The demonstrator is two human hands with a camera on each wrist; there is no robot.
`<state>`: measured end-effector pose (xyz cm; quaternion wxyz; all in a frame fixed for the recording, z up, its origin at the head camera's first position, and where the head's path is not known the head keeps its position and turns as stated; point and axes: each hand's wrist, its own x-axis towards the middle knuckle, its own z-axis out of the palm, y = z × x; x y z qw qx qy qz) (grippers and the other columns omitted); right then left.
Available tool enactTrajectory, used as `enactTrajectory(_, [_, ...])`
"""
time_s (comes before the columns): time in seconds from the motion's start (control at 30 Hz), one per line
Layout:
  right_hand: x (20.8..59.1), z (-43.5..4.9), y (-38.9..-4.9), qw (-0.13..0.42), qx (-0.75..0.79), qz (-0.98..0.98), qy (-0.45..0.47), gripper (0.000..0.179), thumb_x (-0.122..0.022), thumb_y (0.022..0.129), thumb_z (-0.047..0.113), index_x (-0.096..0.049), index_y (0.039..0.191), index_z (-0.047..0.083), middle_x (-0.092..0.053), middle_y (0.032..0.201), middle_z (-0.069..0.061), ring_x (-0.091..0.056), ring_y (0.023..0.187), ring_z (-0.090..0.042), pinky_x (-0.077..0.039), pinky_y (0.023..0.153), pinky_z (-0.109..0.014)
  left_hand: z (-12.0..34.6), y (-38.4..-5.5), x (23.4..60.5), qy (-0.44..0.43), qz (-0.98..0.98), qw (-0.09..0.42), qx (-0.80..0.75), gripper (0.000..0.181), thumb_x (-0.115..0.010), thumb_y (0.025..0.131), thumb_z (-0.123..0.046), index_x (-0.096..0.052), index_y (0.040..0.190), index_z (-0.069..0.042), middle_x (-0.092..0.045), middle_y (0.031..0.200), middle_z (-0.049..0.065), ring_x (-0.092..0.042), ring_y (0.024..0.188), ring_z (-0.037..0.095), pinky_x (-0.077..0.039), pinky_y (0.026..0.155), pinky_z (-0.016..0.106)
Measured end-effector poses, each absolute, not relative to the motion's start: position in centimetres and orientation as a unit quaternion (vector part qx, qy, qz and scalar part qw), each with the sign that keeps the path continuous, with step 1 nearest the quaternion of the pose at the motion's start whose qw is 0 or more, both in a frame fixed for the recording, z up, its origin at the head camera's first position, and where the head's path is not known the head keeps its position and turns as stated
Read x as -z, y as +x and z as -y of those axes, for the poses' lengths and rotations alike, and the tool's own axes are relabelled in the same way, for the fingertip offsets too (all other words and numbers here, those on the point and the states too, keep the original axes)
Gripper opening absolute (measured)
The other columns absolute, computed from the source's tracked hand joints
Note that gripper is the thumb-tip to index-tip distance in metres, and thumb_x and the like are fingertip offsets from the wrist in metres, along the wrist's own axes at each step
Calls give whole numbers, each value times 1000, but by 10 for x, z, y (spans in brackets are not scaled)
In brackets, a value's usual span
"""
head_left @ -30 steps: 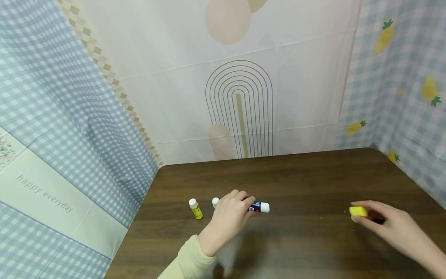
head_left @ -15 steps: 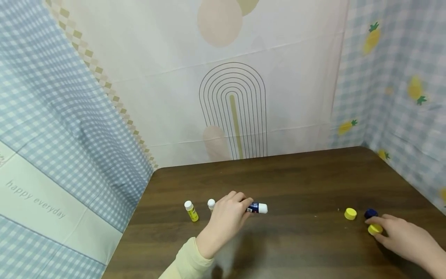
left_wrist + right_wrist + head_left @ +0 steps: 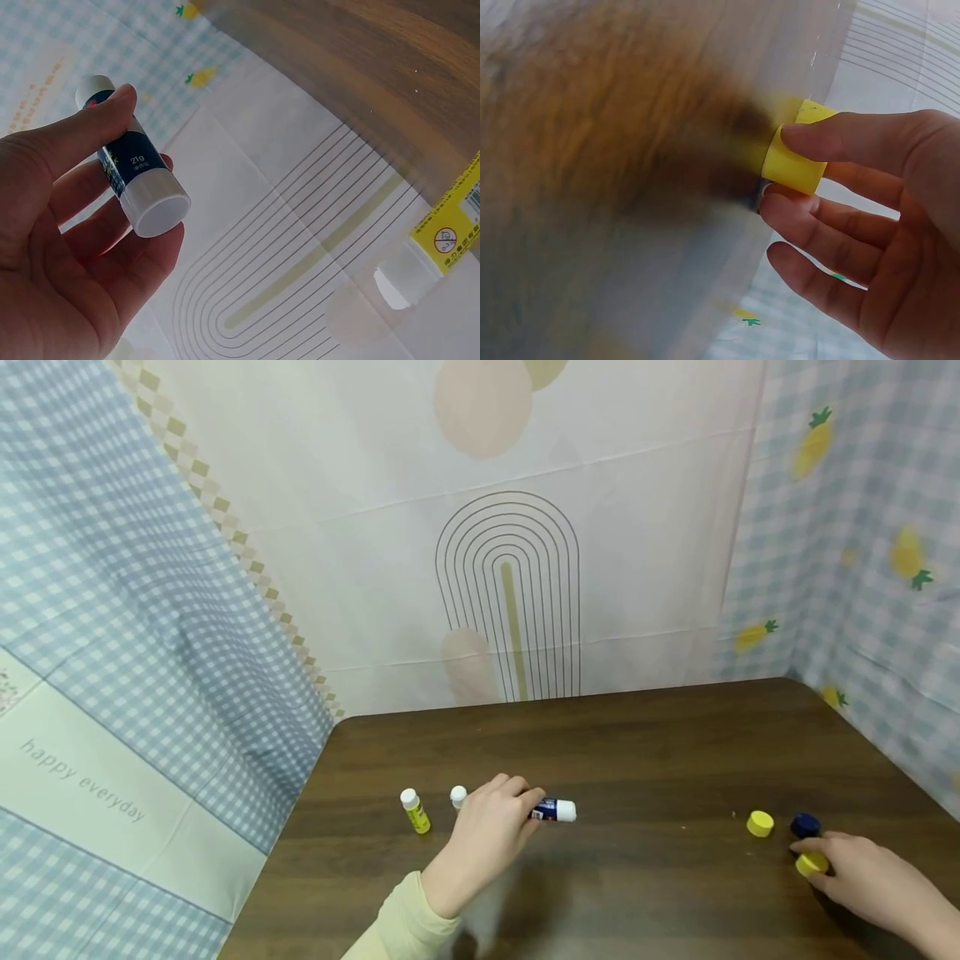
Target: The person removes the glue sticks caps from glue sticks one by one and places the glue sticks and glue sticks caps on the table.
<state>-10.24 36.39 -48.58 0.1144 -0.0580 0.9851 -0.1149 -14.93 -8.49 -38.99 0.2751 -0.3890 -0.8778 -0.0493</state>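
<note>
A navy glue stick (image 3: 553,809) with white ends is held by my left hand (image 3: 483,835), raised over the table. In the left wrist view the thumb presses on the navy glue stick (image 3: 131,154), with the fingers curled behind it. At the right side, my right hand (image 3: 873,881) pinches a yellow cap (image 3: 812,864) on the table between thumb and fingers. In the right wrist view the thumb lies across that yellow cap (image 3: 795,166). Close by sit a navy cap (image 3: 806,825) and another yellow cap (image 3: 760,824).
A yellow glue stick (image 3: 416,814) with a white top stands left of my left hand. Another white top (image 3: 458,795) peeks out behind that hand, its body mostly hidden. The brown table (image 3: 637,735) meets hanging cloth at the back and sides.
My right hand has let go of one yellow cap, moved right and toward me, and taken hold of the other yellow cap. The left hand stays nearly still with the glue stick.
</note>
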Motion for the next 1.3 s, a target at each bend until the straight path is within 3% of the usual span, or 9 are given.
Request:
enactTrajectory(0.37, [489, -365, -104, 114, 116, -985, -62, 36, -80, 83, 14, -70, 109, -8, -69, 100, -27, -67, 89, -44, -54, 71, -56, 96, -147, 396, -357, 895, 241, 115, 30, -86, 81, -30, -76, 106, -17, -71, 94, -8, -65, 85, 11, -54, 66, 29])
enactTrajectory(0.57, [488, -365, -103, 106, 126, -984, -64, 37, -80, 83, 13, -69, 110, -10, -69, 101, -28, -68, 83, -37, -54, 66, -48, 121, -149, 397, -327, 885, 273, 190, 30, -88, 78, -25, -73, 104, -20, -73, 95, -7, -68, 87, 12, -56, 67, 34])
enactTrajectory(0.77, [486, -365, -103, 93, 126, -985, -69, 37, -80, 83, 12, -68, 111, -10, -69, 101, -28, -66, 79, -26, -51, 62, -42, 153, -143, 391, -273, 886, 262, 267, 31, -87, 79, -23, -71, 105, -18, -72, 89, -9, -59, 65, 5, -50, 61, 28])
enactTrajectory(0.9, [487, -366, -103, 88, 123, -986, -68, 38, -80, 83, 14, -69, 111, -10, -69, 100, -26, -67, 80, -29, -52, 63, -45, 167, -139, 393, -238, 891, 218, 320, 31, -85, 81, -19, -70, 108, -20, -75, 96, -9, -70, 83, 6, -56, 71, 35])
enactTrajectory(1.0, [487, -368, -102, 80, 117, -987, -70, 38, -81, 82, 14, -69, 109, -9, -69, 99, -25, -68, 83, -36, -53, 65, -49, 168, -140, 398, -235, 890, 169, 354, 28, -82, 84, -18, -67, 107, -21, -75, 99, -9, -70, 101, 11, -57, 82, 40])
enactTrajectory(1.2, [488, -368, -103, 86, 124, -986, -70, 38, -81, 82, 14, -69, 110, -9, -69, 100, -24, -67, 80, -30, -53, 63, -46, 157, -144, 422, -251, 889, 110, 367, 22, -80, 88, -22, -61, 100, -20, -72, 90, -10, -71, 95, 11, -57, 80, 34])
enactTrajectory(1.3, [489, -367, -102, 92, 128, -985, -69, 38, -80, 83, 14, -69, 111, -9, -69, 101, -25, -67, 81, -28, -52, 63, -45, 150, -143, 434, -258, 897, 77, 350, 21, -78, 89, -25, -59, 96, -21, -70, 85, -12, -69, 85, 6, -54, 72, 30])
